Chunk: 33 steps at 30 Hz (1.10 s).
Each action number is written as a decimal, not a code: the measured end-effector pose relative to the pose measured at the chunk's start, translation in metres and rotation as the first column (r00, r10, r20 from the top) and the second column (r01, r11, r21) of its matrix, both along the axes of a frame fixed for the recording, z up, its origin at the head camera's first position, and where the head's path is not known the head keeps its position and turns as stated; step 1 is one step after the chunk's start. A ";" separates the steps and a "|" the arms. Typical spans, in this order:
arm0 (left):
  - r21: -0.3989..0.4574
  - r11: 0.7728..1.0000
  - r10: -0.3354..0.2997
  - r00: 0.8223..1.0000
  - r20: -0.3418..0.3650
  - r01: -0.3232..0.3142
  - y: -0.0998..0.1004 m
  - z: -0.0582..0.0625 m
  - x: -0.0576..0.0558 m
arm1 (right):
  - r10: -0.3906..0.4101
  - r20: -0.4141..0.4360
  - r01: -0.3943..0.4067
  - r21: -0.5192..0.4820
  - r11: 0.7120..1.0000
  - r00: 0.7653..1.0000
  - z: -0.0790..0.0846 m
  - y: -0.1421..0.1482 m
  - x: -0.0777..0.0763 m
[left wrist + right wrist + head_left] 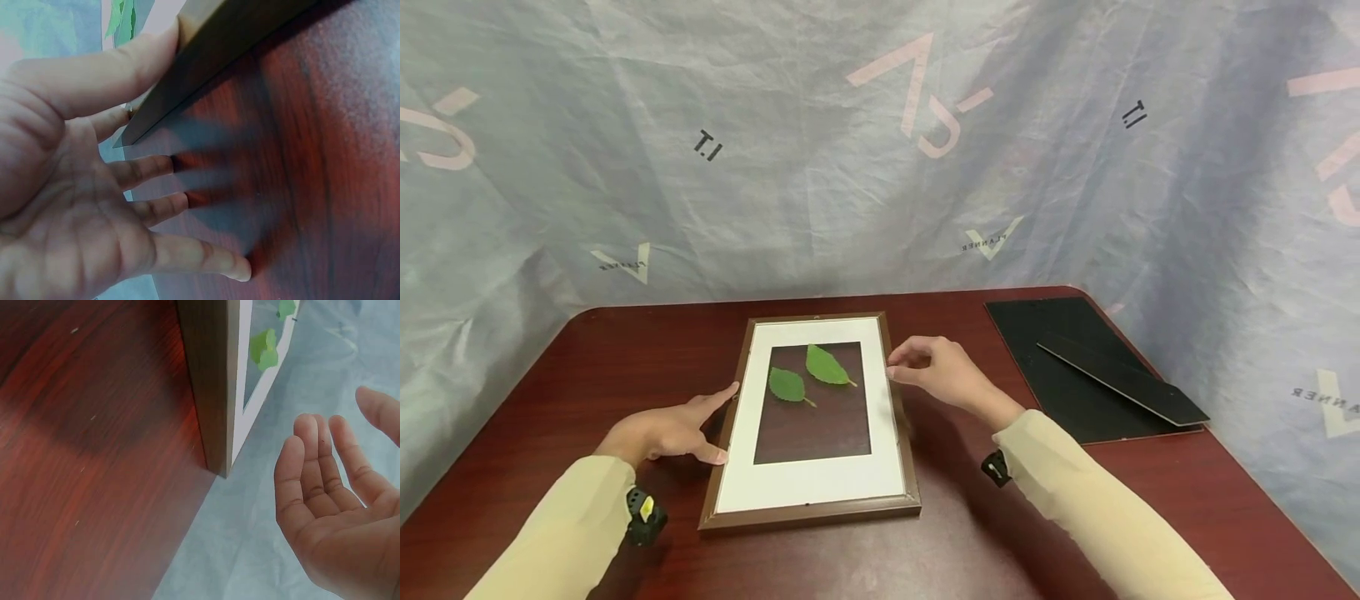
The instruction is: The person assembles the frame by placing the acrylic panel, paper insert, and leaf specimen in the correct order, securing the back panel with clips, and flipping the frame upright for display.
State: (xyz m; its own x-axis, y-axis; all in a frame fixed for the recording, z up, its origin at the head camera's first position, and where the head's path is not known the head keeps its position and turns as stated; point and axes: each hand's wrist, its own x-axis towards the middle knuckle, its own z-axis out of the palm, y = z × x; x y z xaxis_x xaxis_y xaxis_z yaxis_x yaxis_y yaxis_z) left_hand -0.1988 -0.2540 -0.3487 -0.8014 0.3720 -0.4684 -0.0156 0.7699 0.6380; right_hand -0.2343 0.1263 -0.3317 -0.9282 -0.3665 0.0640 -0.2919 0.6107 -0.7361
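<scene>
A brown wooden picture frame (808,508) with a white mat (805,486) lies flat on the table. Within the mat's window are two green leaves, a smaller one (786,385) at left and a larger one (825,365) at upper right. My left hand (666,429) rests at the frame's left side, thumb and index finger spread against the edge; its other fingertips (234,269) touch the tabletop. Over the frame's right edge hovers my right hand (943,373), fingers loosely bent, nothing between them in the right wrist view.
A black board (1037,325) lies at the back right of the dark red table (587,367), with a long black flap (1120,379) raised at an angle from it. A grey printed curtain (805,167) hangs behind the table and along its sides.
</scene>
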 end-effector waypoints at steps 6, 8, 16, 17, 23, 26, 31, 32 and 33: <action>-0.001 1.000 0.003 1.000 -0.002 -0.003 0.000 0.000 0.001 | -0.008 0.021 0.009 -0.061 0.998 1.000 0.001 0.024 0.009; 0.003 1.000 0.004 1.000 0.001 -0.004 0.000 0.000 0.001 | -0.001 0.027 0.003 -0.075 0.997 1.000 0.002 0.032 0.011; 0.010 1.000 0.007 1.000 0.003 -0.007 -0.001 -0.001 0.001 | 0.004 0.065 0.000 -0.073 0.997 0.998 0.001 0.062 0.020; 0.012 1.000 0.004 1.000 0.000 -0.004 -0.001 -0.001 0.001 | 0.002 0.067 0.003 -0.072 0.997 0.998 0.001 0.066 0.022; 0.015 1.000 -0.012 1.000 -0.009 0.012 -0.002 -0.001 0.000 | -0.029 0.087 0.035 -0.068 0.997 0.996 0.007 0.084 0.034; 0.015 1.000 -0.013 1.000 -0.006 0.013 -0.001 0.000 -0.001 | -0.039 0.098 0.045 -0.061 0.997 0.994 0.008 0.095 0.041; 0.019 1.000 -0.006 1.000 0.014 0.006 -0.002 0.001 -0.001 | -0.056 0.099 0.060 -0.040 0.997 0.993 0.006 0.114 0.052; 0.019 1.000 -0.006 1.000 0.017 0.006 -0.002 0.000 -0.001 | -0.063 0.097 0.067 -0.036 0.997 0.993 0.006 0.117 0.054; 0.016 1.000 0.003 1.000 0.024 -0.003 -0.003 -0.002 -0.001 | -0.066 0.092 0.069 -0.032 0.997 0.994 0.005 0.121 0.057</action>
